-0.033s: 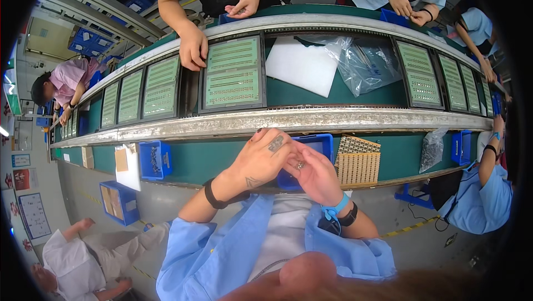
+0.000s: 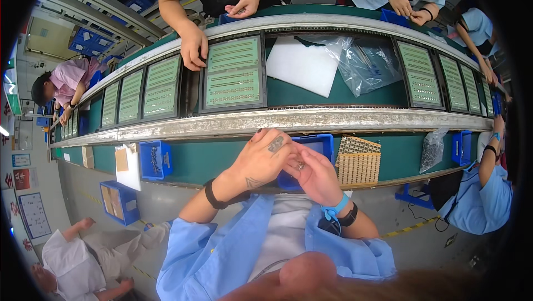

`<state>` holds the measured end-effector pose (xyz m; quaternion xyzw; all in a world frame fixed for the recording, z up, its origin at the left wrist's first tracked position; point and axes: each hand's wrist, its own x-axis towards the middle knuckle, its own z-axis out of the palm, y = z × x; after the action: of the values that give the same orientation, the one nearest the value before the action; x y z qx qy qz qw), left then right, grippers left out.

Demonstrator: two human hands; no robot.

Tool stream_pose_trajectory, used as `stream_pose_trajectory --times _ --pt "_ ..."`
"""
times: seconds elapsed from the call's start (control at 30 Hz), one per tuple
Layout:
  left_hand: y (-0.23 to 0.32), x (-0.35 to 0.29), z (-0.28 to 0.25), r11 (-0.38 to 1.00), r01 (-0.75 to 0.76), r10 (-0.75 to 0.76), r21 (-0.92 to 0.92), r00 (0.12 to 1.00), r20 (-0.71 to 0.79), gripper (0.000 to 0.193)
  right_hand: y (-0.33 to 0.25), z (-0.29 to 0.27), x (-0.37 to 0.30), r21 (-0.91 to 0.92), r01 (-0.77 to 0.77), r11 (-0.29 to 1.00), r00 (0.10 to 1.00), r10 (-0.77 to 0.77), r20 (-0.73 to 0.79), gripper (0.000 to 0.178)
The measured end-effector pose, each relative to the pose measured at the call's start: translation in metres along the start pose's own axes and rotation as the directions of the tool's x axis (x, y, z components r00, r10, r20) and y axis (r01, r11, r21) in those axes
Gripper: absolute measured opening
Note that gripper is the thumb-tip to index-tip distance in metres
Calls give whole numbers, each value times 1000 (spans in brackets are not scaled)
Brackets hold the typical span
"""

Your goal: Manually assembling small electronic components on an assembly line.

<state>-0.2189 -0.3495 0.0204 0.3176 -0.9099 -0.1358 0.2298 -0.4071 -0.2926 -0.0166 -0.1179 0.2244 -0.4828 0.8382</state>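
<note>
My left hand (image 2: pixel 261 159) overlaps right hand (image 2: pixel 313 174) above blue bin (image 2: pixel 322 144); both grips pinching tiny part (image 2: pixel 300 165), too small to identify.

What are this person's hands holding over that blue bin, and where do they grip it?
The left hand and right hand meet around something small and metallic, pinched in the fingers; what it is and which part is gripped cannot be told.

A tiny shiny metal part (image 2: pixel 300 165) sits between the fingertips of both hands; it is too small to tell its shape; it is held just above a blue bin (image 2: pixel 319 144); the bin rests on the green surface (image 2: pixel 211 159), open side up.
</note>
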Motion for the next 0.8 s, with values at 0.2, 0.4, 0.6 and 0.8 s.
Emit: stream_pose_trajectory --times 0.2,0.4,0.6,0.8 --pt "3 -3 0 996 65 -72 -60 990 -122 20 3 4 0 -72 -8 997 999 5 -47 37" --pt "6 -5 0 990 108 -122 -92 980 -158 21 10 -1 0 -135 13 991 994 -28 -105 12" --pt "1 -9 -14 987 13 -30 -159 994 -103 22 6 5 -2 -157 -21 987 994 4 -107 10" --pt "-12 -11 -29 975 -68 63 -210 998 -30 23 7 8 1 -388 -72 919 993 28 -119 12"
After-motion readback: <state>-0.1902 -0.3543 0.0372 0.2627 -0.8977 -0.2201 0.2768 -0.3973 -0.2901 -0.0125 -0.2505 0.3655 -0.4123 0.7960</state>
